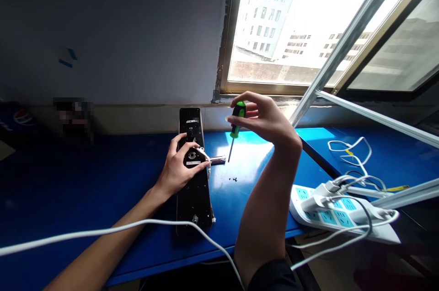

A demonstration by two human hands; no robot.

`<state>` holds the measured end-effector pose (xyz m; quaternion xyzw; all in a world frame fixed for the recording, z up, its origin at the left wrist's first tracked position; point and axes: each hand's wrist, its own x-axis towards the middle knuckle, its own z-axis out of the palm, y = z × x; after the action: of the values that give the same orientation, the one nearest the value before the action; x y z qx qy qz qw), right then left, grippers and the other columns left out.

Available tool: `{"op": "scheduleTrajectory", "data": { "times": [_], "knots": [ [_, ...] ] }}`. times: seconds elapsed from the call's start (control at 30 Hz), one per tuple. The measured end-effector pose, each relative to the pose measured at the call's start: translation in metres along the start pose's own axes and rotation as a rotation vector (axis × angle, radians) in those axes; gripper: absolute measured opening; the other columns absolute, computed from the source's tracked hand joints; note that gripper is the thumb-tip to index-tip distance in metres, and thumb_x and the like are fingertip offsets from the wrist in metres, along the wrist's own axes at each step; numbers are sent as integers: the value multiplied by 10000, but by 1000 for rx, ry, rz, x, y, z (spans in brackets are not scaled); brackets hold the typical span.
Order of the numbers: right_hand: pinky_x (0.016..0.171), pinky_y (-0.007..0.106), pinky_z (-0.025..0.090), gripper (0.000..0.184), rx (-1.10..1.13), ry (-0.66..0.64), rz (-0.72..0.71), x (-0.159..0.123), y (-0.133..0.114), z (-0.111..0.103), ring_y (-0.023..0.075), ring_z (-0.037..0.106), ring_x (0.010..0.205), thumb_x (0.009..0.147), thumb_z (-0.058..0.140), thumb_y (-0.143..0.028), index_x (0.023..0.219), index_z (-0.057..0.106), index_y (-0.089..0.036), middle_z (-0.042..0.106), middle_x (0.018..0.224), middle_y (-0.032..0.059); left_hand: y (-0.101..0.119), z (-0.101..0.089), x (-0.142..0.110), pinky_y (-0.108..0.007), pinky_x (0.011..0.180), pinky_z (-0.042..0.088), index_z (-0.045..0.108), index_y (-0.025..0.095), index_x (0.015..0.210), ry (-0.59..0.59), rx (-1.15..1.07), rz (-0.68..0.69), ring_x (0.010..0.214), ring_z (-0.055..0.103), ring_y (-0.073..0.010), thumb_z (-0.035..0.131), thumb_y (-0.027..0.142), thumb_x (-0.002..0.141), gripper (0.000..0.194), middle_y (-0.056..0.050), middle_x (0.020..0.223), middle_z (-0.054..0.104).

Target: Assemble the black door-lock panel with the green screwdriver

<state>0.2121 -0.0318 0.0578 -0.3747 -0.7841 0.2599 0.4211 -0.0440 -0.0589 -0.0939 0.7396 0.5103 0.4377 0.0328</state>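
A long black panel (192, 195), which looks like a door lock body, lies lengthwise on the blue table. A short metallic handle-like part (217, 160) sticks out from its right side. My left hand (178, 163) grips the panel across its middle, with thumb and fingers around a white wire (205, 153). My right hand (259, 115) holds a green and black screwdriver (239, 115) by its handle. The screwdriver's shaft points down, its tip apart from the panel, just right of the handle-like part. Several small dark screws (233, 179) lie on the table below the tip.
A white power strip (325, 213) with plugs and tangled cables lies at right, beside a metal frame (363, 117). One white cable (147, 221) crosses in front of my left forearm. The blue table (137, 254) meets a wall and window (274, 30) behind.
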Motion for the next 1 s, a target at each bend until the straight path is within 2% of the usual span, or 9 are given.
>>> {"op": "scheduleTrajectory", "data": {
  "times": [0.07,0.13,0.17,0.27,0.4,0.5,0.63,0.8,1.0],
  "knots": [
    [775,371,649,395,25,-88,126,-6,6,-6,219,765,824,776,865,-438,1040,704,-194,763,868,36,3,-3,3,-631,1232,361,706,216,1141,23,74,125,1501,359,-416,841,465,818,430,-142,1523,447],
    [696,337,645,408,61,-151,228,-11,12,-13,220,764,797,749,887,-439,1012,704,-188,760,863,45,11,-7,7,-629,1245,340,708,205,1134,-5,123,279,1543,279,-414,786,414,883,336,-144,1518,469],
    [670,324,639,413,83,-174,264,-14,15,-16,216,763,778,743,892,-446,999,701,-185,757,854,47,16,-9,10,-609,1234,370,706,202,1135,-60,124,353,1535,305,-395,749,378,918,283,-142,1490,508],
    [637,310,629,431,141,-195,338,-21,27,-23,203,754,710,726,904,-465,968,692,-177,749,803,41,36,-6,18,-556,1146,490,715,190,1122,-327,135,546,1426,471,-357,664,284,976,181,-131,1314,663],
    [648,311,640,465,186,-149,400,-29,43,-30,199,757,711,692,929,-471,965,692,-178,751,806,41,54,15,25,-538,1030,549,755,178,958,-588,213,687,1346,546,-376,661,106,921,124,-120,1144,749],
    [696,328,656,478,184,-118,414,-32,51,-33,205,765,752,688,932,-483,964,691,-177,761,834,54,55,37,25,-484,987,547,760,194,865,-655,214,702,1316,571,-364,663,15,853,204,-101,1018,772],
    [722,328,662,478,184,-115,421,-34,56,-34,203,771,764,691,932,-485,964,686,-179,769,855,58,55,53,24,-452,936,545,781,200,886,-682,229,700,1297,577,-364,650,33,871,213,-106,1012,771],
    [755,337,665,463,196,-124,418,-34,59,-34,201,770,772,703,927,-483,961,691,-179,766,861,58,61,54,26,-496,908,545,796,195,1009,-768,282,721,1327,553,-400,639,96,936,199,-129,1083,757],
    [740,333,674,465,205,-115,404,-33,64,-34,197,763,771,691,936,-480,954,698,-180,758,852,54,60,54,27,-482,921,538,790,195,907,-760,227,690,1309,557,-380,681,95,898,148,-122,1093,754]
  ]
}}
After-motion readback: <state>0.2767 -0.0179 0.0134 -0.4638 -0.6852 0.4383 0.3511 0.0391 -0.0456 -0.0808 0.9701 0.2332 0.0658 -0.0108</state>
